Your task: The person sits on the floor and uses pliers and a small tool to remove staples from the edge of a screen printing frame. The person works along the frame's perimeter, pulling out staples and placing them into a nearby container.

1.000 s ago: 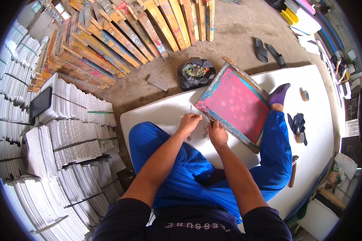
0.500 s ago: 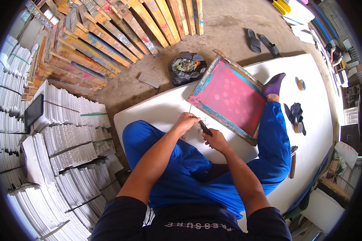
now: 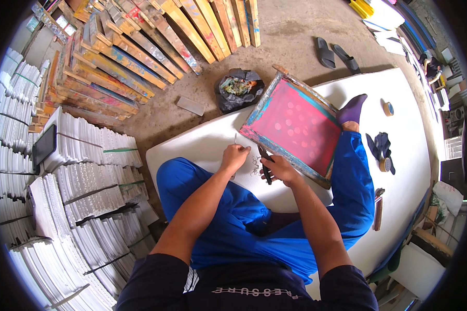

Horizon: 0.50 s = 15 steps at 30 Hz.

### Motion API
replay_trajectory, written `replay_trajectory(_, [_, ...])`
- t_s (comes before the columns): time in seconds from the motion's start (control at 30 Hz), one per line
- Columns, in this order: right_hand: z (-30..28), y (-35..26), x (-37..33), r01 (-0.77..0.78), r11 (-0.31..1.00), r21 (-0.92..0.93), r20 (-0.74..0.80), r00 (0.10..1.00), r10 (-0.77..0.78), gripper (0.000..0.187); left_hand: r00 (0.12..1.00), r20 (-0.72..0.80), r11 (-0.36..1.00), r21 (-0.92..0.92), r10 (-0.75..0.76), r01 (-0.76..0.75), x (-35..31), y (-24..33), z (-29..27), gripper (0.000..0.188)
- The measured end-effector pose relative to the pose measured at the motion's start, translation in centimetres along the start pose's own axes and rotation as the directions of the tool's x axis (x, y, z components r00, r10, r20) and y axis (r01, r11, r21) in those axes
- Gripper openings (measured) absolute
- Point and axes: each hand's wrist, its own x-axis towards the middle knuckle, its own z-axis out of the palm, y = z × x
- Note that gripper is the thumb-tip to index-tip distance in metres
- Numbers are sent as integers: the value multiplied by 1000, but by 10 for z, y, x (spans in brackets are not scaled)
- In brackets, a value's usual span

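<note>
My left hand (image 3: 235, 157) is closed in a pinch over the white board, with a thin pale stick (image 3: 236, 138) poking out past the fingers. To its right, my right hand (image 3: 280, 170) grips a dark pliers-like tool (image 3: 264, 154); its handles are spread apart and its jaws point away from me. Small dark curled bits (image 3: 255, 164) lie on the board between the hands. Just beyond my right hand, a paint-stained wooden screen frame (image 3: 296, 122) with pink mesh and pale round spots rests tilted against my right leg.
I sit on a white board (image 3: 197, 146). Tape rolls (image 3: 388, 109) and dark cloth (image 3: 381, 144) lie at right. A black bag of scraps (image 3: 238, 90), slippers (image 3: 325, 53) and a grey block (image 3: 191, 105) are on the floor. Wooden frames (image 3: 135, 52) and white stacks (image 3: 91, 166) stand left.
My hands have drawn apart: the left moved slightly left with the pale stick, the right slightly right. The dark tool has come away from the left fingers and its handles have spread.
</note>
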Motion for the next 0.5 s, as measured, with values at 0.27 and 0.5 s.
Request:
replay_trajectory(0.27, [-1, -31, 41, -96, 995, 38, 137, 986, 90, 42, 997, -50, 986, -158, -59, 50, 5, 1, -4, 38])
replay_trajectory(0.5, [0, -38, 45, -133, 988, 75, 132, 984, 123, 43, 999, -17, 989, -144, -35, 32, 7, 7, -6, 40])
